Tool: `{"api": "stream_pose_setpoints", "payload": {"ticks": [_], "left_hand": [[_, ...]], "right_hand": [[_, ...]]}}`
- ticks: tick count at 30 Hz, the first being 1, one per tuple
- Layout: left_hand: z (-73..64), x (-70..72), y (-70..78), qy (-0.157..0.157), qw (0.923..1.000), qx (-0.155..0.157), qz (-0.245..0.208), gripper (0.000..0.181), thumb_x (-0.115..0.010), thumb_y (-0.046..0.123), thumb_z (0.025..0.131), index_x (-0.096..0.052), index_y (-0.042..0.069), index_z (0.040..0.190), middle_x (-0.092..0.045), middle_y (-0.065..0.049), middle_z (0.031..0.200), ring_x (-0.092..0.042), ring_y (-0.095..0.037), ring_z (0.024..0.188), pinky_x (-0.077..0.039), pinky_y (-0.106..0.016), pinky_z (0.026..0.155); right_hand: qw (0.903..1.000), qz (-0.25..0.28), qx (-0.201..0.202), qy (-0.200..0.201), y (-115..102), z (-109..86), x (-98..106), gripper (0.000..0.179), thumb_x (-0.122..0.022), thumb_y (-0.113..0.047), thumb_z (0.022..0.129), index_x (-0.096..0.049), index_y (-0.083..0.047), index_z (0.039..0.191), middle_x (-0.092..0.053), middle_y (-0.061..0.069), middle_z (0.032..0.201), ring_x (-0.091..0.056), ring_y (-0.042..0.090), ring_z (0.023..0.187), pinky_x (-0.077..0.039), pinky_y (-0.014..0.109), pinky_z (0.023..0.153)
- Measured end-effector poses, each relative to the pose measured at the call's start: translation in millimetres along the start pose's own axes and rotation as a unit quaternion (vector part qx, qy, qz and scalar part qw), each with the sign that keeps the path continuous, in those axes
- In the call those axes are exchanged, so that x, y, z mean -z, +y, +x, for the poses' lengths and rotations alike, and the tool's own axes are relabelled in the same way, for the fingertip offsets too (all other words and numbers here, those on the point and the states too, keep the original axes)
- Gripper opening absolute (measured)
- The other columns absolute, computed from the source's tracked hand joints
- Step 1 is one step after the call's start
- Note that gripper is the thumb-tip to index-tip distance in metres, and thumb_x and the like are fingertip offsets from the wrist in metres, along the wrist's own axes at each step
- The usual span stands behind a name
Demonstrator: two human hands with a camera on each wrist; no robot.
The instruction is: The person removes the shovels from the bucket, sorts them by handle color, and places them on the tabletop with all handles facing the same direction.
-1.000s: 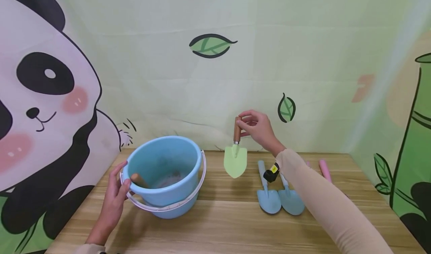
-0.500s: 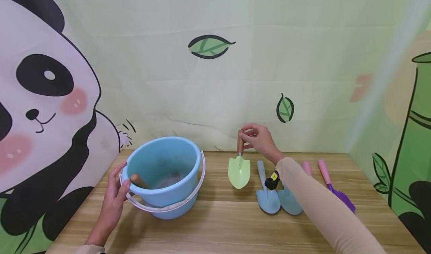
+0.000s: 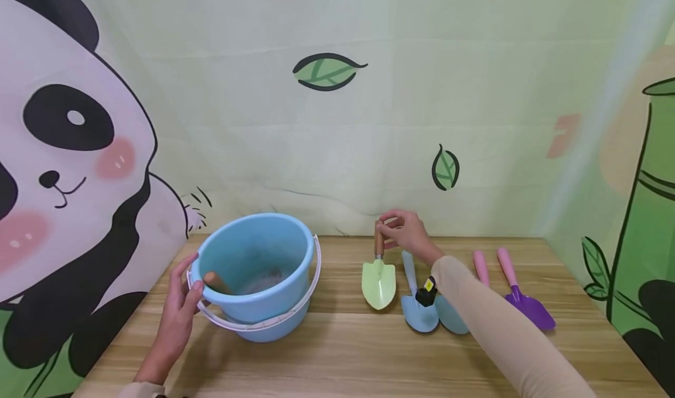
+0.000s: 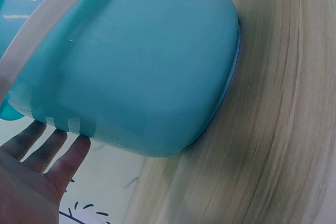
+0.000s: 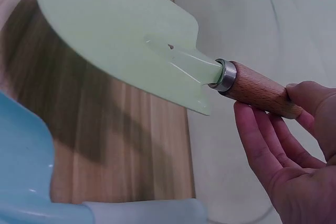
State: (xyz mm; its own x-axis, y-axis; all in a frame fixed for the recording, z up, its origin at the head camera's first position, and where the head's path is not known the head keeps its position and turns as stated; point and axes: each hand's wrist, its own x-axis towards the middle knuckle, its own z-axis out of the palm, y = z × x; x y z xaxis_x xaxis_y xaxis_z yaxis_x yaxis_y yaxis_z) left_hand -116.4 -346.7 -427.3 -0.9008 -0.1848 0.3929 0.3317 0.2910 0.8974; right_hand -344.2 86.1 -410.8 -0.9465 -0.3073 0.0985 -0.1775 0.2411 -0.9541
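Note:
My right hand pinches the wooden handle of a pale green garden trowel, blade pointing down, close over the table. The right wrist view shows the thumb and fingers on the wooden grip behind its metal collar. My left hand rests against the left side of a light blue bucket, thumb near the rim. In the left wrist view, its extended fingers touch the bucket's outer wall. A wooden handle end shows inside the bucket; the rest of that tool is hidden.
Two light blue trowels lie right of the green one, the second partly behind my sleeve. Farther right are a purple trowel with a pink handle and another pink handle. The bucket's white bail hangs down in front. A printed cloth stands behind the table.
My right hand has lowered the green trowel toward the table and shifted it slightly right, nearer the blue trowels. More of the pink-handled tools shows. The left hand and bucket have stayed put.

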Motion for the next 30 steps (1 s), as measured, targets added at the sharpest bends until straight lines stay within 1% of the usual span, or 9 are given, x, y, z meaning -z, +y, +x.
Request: {"api": "stream_pose_setpoints", "payload": {"ticks": [4,10,17,22,26,30], "left_hand": [[0.9,0.2,0.2,0.001,1.0000,-0.003,-0.002,0.054,-0.040,0.014,0.110,-0.026,0.019,0.161,-0.035,-0.016,0.155,-0.053,0.000,0.123,-0.053,-0.022,0.082],[1.3,-0.1,1.0,-0.002,1.0000,-0.001,0.006,0.054,-0.040,0.015,0.110,-0.025,0.019,0.162,-0.034,-0.017,0.157,-0.052,0.001,0.123,-0.053,-0.022,0.081],[1.2,-0.9,0.5,-0.004,1.0000,-0.003,0.003,0.054,-0.040,0.014,0.110,-0.025,0.019,0.162,-0.035,-0.016,0.156,-0.052,0.001,0.123,-0.053,-0.021,0.082],[1.1,-1.5,-0.2,0.000,0.9999,0.000,0.011,0.054,-0.040,0.014,0.110,-0.026,0.019,0.162,-0.041,-0.016,0.150,-0.054,0.000,0.121,-0.054,-0.021,0.081],[1.0,-0.9,-0.1,0.006,0.9999,0.000,0.016,0.053,-0.040,0.015,0.110,-0.026,0.020,0.161,-0.045,-0.010,0.145,-0.055,-0.001,0.119,-0.054,-0.021,0.080],[0.8,-0.9,-0.2,0.005,1.0000,-0.002,0.008,0.053,-0.041,0.014,0.110,-0.027,0.018,0.161,-0.047,-0.007,0.142,-0.056,-0.002,0.117,-0.054,-0.021,0.079]], "right_hand": [[0.9999,0.011,-0.004,-0.008,7,0.1,-3,0.024,-0.070,-0.010,0.099,-0.065,0.000,0.120,-0.066,0.024,0.110,-0.072,0.029,0.087,-0.055,0.060,0.084],[0.9997,0.000,-0.017,-0.020,14,-1.7,-5,0.024,-0.071,-0.012,0.098,-0.065,-0.001,0.119,-0.067,0.021,0.107,-0.072,0.027,0.087,-0.057,0.057,0.082],[0.9988,0.011,-0.040,-0.025,19,-2.3,-7,0.022,-0.070,-0.008,0.098,-0.065,0.001,0.118,-0.068,0.020,0.103,-0.071,0.025,0.084,-0.056,0.058,0.084],[0.9973,0.013,-0.060,-0.040,24,-3.5,-9,0.026,-0.069,-0.007,0.098,-0.063,0.004,0.121,-0.068,0.020,0.102,-0.071,0.025,0.084,-0.058,0.054,0.082],[0.9957,0.003,-0.073,-0.058,24,-4.7,-11,0.031,-0.067,-0.006,0.099,-0.060,0.006,0.127,-0.067,0.021,0.106,-0.072,0.027,0.085,-0.060,0.049,0.080],[0.9946,-0.009,-0.079,-0.066,23,-5.7,-13,0.033,-0.066,-0.005,0.099,-0.059,0.006,0.129,-0.066,0.022,0.106,-0.073,0.029,0.081,-0.060,0.047,0.077]]}}
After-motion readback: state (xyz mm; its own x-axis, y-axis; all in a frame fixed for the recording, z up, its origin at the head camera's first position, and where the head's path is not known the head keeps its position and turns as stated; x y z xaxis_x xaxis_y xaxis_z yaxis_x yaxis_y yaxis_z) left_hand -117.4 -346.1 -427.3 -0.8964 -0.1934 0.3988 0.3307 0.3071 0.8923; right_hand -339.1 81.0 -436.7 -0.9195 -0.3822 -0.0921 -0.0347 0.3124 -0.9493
